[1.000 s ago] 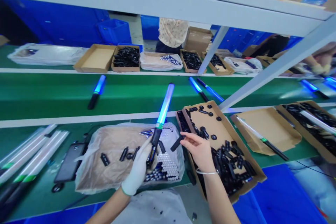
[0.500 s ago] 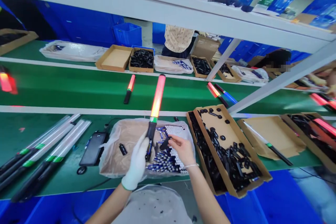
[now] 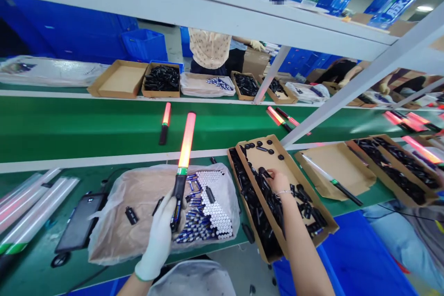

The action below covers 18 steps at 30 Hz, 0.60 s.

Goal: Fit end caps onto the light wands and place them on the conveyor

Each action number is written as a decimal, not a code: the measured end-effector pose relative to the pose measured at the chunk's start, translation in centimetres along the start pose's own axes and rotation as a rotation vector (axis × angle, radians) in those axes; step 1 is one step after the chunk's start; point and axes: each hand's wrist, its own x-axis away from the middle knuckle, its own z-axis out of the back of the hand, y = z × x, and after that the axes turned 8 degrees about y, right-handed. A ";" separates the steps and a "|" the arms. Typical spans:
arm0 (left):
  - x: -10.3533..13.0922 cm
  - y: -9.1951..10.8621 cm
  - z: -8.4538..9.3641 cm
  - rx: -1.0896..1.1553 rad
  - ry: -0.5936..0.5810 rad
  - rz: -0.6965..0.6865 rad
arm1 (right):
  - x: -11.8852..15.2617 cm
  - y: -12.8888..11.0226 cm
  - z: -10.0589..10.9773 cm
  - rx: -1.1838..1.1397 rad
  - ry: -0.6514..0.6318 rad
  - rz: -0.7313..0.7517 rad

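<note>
My left hand (image 3: 157, 231), in a white glove, is closed round the black handle of a light baton (image 3: 187, 143). The baton stands nearly upright with its tube glowing red; batteries show at the handle's lower end. Below it lies a plastic-lined tray (image 3: 114, 252) of batteries (image 3: 196, 226), with a loose black part (image 3: 210, 195) on top and another black part (image 3: 131, 215) on the bare side. Over to the right, my bare right hand (image 3: 280, 181) reaches into a cardboard box (image 3: 294, 166) of black plastic parts. Its fingertips are pinched on a black cap (image 3: 264, 172).
A green conveyor belt (image 3: 86, 122) carries lit batons beyond the trays. A slanting white post (image 3: 347, 97) and overhead shelf (image 3: 208, 18) border the reach. Clear-tubed batons (image 3: 41, 212) and a black device (image 3: 81, 217) lie left. Other people work across the belt.
My right hand has moved right from above the batteries to the cardboard box. The black part it held now lies on the batteries. My left hand still holds the baton; the view has turned right.
</note>
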 end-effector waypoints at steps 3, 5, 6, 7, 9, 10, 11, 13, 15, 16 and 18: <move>0.0 -0.4 -0.9 0.017 0.004 -0.001 | -0.2 1.0 0.2 -0.016 0.026 -0.002; -0.1 -0.5 -1.6 0.019 0.016 -0.012 | 0.6 0.2 1.1 -0.065 0.076 -0.025; -0.1 -0.6 -2.0 0.023 0.017 -0.010 | 1.3 -0.8 1.7 -0.136 0.108 -0.027; -0.1 -0.5 -2.5 0.027 0.006 0.006 | 2.3 -2.2 2.3 -0.238 0.132 -0.005; 0.2 -0.3 -3.7 0.035 -0.080 0.074 | 5.0 -6.0 3.4 -0.490 0.165 0.130; 0.3 -0.1 -4.2 0.042 -0.151 0.109 | 6.6 -8.3 3.7 -0.579 0.144 0.260; 0.6 0.1 -4.7 0.056 -0.230 0.131 | 8.3 -10.5 4.0 -0.617 0.160 0.400; 1.0 0.8 -5.3 0.094 -0.366 0.134 | 11.4 -14.6 4.1 -0.642 0.171 0.669; 1.5 1.7 -5.1 0.124 -0.442 0.112 | 13.7 -17.3 3.7 -0.653 0.181 0.866; 1.8 2.3 -4.8 0.130 -0.459 0.099 | 14.5 -18.1 3.4 -0.655 0.182 0.927; 2.3 3.3 -3.8 0.127 -0.467 0.066 | 15.6 -19.0 2.9 -0.638 0.174 0.983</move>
